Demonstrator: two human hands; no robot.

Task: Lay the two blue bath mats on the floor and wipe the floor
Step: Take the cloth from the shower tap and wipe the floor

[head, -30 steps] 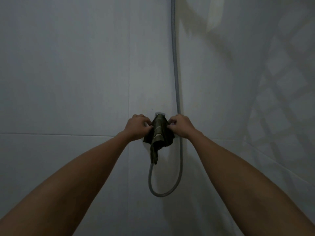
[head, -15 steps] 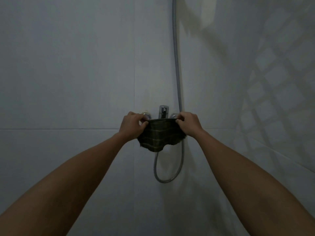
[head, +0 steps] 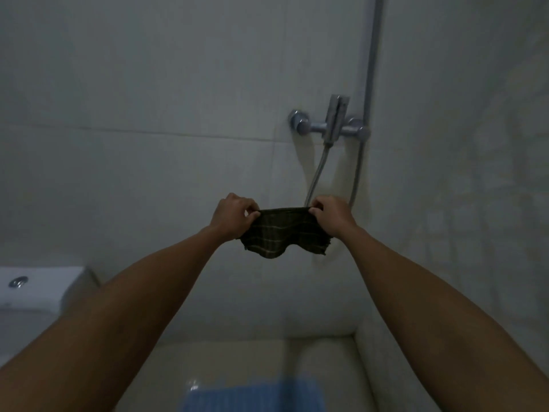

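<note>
We are now stretching the cloth (head: 283,231) open, well below the tap (head: 334,123), left hand (head: 234,217) and right hand (head: 331,217) pinching its top corners, one blue mat (head: 252,396) lying at six o'clock, ready for wiping.

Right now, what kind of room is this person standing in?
Most likely a bathroom: a chrome shower mixer with hose on the tiled wall, a toilet cistern, and a blue bath mat on the floor.

left hand (head: 233,215) + right hand (head: 332,217) | pinching dark cloth (head: 283,231) | blue mat (head: 252,395) below
</note>
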